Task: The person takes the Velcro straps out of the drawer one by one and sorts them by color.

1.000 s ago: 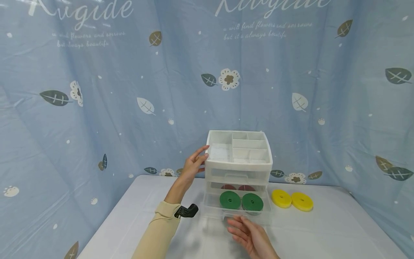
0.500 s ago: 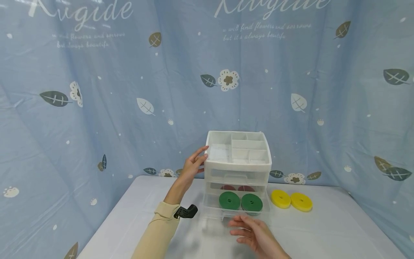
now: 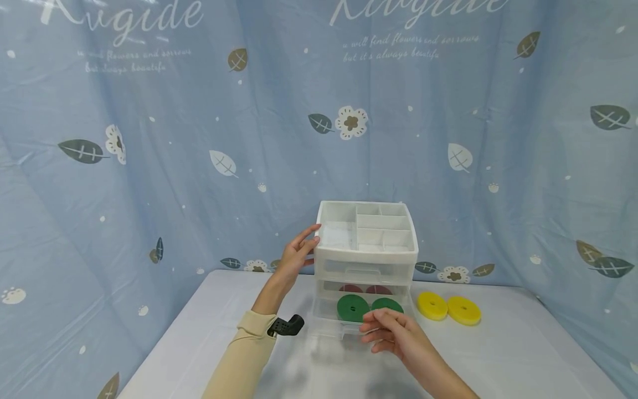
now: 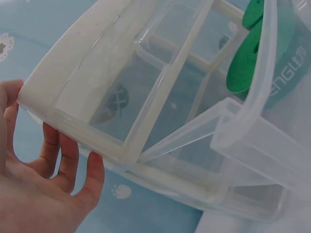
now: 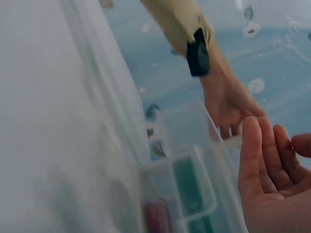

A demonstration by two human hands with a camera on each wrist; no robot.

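Observation:
A white drawer unit (image 3: 366, 257) with clear drawers stands on the table. My left hand (image 3: 294, 257) grips its left side near the top rim; in the left wrist view bent fingers (image 4: 68, 155) press the side wall. One clear drawer (image 3: 326, 311) is pulled out, with two thick green discs (image 3: 352, 308) that have small centre holes; white lettering shows on one. Behind them, dark red discs (image 3: 379, 290) are partly hidden. My right hand (image 3: 394, 335) hovers before the open drawer with fingers loosely bent and nothing in them, overlapping the right green disc in the head view.
Two yellow discs (image 3: 464, 310) with centre holes lie on the white table (image 3: 518, 354), right of the unit. The unit's top tray (image 3: 339, 227) has several compartments. A blue patterned curtain (image 3: 269, 122) hangs behind and at both sides.
My right hand has moved up and slightly right, from below the drawer front to in front of the right green disc. The left hand and the drawer unit stay in place.

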